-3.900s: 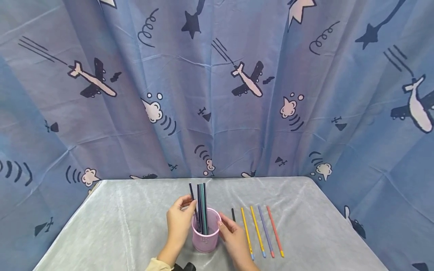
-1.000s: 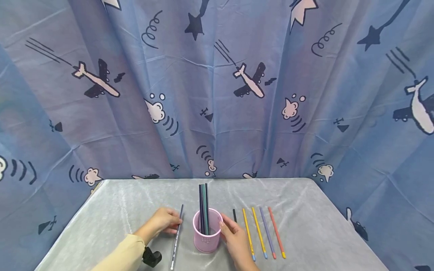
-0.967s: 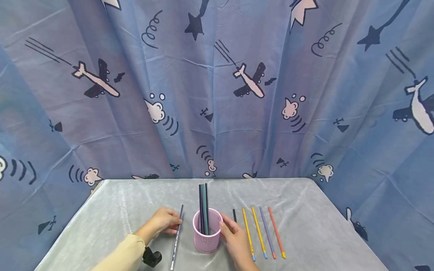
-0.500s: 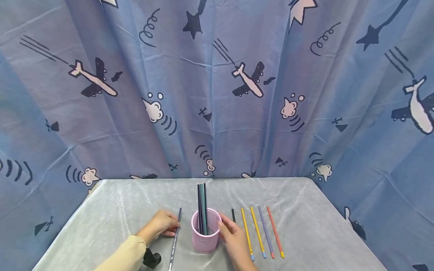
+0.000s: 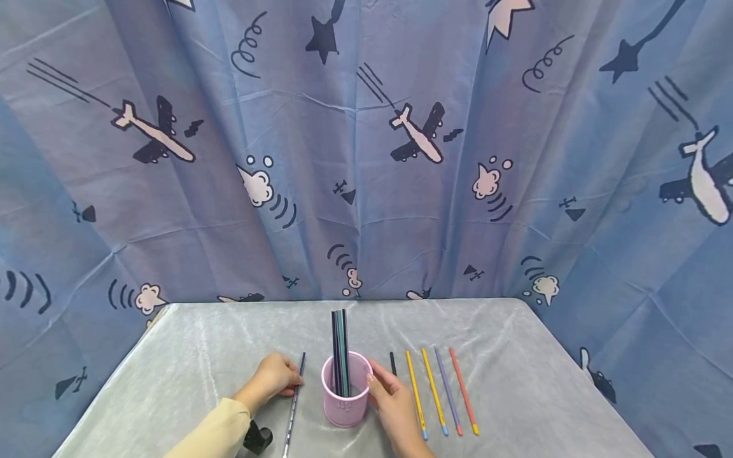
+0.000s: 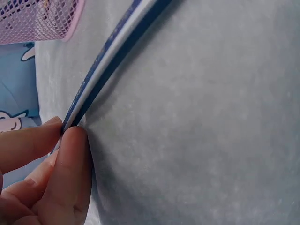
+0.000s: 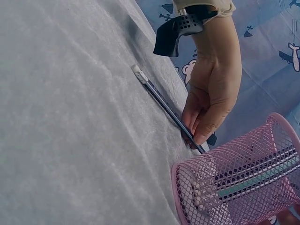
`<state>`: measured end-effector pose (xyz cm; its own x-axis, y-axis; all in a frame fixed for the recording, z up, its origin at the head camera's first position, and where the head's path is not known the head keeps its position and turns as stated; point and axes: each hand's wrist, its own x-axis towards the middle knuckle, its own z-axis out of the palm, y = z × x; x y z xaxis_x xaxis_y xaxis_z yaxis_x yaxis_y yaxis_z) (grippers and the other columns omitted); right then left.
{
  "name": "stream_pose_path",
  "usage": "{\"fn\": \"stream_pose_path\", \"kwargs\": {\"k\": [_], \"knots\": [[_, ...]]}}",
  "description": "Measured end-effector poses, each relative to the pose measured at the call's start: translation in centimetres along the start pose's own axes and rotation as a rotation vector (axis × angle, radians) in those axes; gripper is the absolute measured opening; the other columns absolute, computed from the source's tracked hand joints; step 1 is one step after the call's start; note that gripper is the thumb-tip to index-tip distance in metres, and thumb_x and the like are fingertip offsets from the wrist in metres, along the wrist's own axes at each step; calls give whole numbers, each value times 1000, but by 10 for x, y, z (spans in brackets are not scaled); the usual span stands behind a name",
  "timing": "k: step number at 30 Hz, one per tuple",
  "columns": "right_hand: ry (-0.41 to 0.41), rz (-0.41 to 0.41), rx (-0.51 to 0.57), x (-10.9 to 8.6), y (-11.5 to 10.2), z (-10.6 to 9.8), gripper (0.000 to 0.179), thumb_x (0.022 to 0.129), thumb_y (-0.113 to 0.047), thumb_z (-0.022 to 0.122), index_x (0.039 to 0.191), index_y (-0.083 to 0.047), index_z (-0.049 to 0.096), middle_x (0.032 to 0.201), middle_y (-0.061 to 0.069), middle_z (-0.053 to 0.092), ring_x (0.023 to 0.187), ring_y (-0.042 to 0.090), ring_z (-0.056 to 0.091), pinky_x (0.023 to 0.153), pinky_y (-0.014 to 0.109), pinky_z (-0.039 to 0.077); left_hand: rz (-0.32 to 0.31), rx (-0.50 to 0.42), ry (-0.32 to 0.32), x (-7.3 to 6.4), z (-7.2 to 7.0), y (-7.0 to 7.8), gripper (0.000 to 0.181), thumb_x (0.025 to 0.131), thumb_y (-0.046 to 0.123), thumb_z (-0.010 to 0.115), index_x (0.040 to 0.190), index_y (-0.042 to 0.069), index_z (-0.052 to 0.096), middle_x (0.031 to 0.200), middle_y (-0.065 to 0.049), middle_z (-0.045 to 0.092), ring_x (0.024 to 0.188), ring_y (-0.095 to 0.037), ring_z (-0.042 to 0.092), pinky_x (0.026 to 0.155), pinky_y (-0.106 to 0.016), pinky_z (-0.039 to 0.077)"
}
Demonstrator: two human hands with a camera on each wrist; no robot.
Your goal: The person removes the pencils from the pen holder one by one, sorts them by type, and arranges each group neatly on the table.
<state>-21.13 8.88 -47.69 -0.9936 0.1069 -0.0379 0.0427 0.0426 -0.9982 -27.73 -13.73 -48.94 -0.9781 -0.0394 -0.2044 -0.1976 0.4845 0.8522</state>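
Observation:
My left hand (image 5: 273,374) pinches a dark blue and silver pencil (image 5: 293,407) between thumb and fingers, left of the cup. In the right wrist view this pencil (image 7: 164,105) shows a white eraser end and lies along the cloth. A pink mesh pen cup (image 5: 345,412) stands upright at the centre, and several dark and teal pencils (image 5: 340,343) lean inside it. Gripping the cup's right side is my right hand (image 5: 395,407), thumb at the rim. The left wrist view shows the fingertips (image 6: 72,150) close round the pencil's shaft.
Right of the cup lie two yellow pencils (image 5: 435,391), a purple pencil (image 5: 448,391) and a red pencil (image 5: 464,391) in a row. A black pencil (image 5: 392,364) is partly hidden by the right hand. Grey cloth (image 5: 550,381) covers the table; a patterned curtain (image 5: 366,159) hangs behind.
Earlier my left hand held the pencil inside the cup; it has since come out and down to the cloth on the left. In the last second it shifts slightly nearer. The right hand stays.

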Motion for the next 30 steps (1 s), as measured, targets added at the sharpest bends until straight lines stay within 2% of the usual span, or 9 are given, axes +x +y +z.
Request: {"fn": "stream_pose_path", "kwargs": {"k": [9, 12, 15, 18, 20, 24, 30], "knots": [[-2, -1, 0, 2, 2, -1, 43, 100, -13, 57, 139, 6, 52, 138, 27, 57, 119, 30, 62, 92, 38, 59, 43, 137, 59, 2, 2, 0, 17, 72, -8, 78, 72, -1, 62, 67, -5, 59, 46, -6, 52, 45, -19, 53], [-7, -9, 7, 0, 2, -1, 43, 100, -13, 57, 138, 7, 52, 137, 27, 58, 120, 29, 62, 92, 37, 59, 80, 172, 93, 2, 1, 2, 17, 71, -6, 78, 69, 1, 63, 60, -3, 60, 44, -6, 52, 44, -18, 50], [-8, -12, 9, -1, 2, 0, 43, 100, -13, 58, 138, 7, 53, 137, 27, 58, 120, 29, 61, 92, 37, 59, 145, 187, 160, 0, -4, 9, 11, 72, -1, 77, 72, 1, 66, 59, -2, 64, 48, -7, 55, 46, -20, 48], [-3, -12, 5, -1, 2, -1, 43, 100, -14, 58, 137, 7, 53, 136, 27, 59, 119, 29, 62, 92, 38, 59, 209, 160, 221, -1, -8, 21, 9, 78, 5, 75, 82, -1, 71, 70, -7, 70, 56, -9, 60, 51, -22, 49], [2, -10, 5, 0, 2, -1, 43, 100, -15, 58, 137, 6, 53, 136, 27, 59, 119, 29, 62, 93, 38, 59, 241, 121, 235, -3, -9, 29, 13, 81, 8, 74, 89, -3, 72, 79, -12, 73, 60, -10, 62, 54, -23, 51], [1, -9, 11, 0, 1, -1, 44, 100, -15, 59, 137, 7, 53, 135, 27, 59, 118, 28, 62, 92, 35, 59, 274, 63, 266, -8, -7, 39, 17, 83, 9, 74, 94, -4, 74, 86, -16, 76, 65, -14, 68, 58, -24, 56], [-3, -9, 12, 0, 0, -1, 44, 100, -15, 58, 137, 8, 53, 135, 27, 59, 119, 27, 61, 93, 35, 59, 313, -11, 309, -17, 0, 50, 19, 84, 12, 76, 98, -1, 76, 92, -14, 78, 85, -25, 74, 73, -32, 61]]}}
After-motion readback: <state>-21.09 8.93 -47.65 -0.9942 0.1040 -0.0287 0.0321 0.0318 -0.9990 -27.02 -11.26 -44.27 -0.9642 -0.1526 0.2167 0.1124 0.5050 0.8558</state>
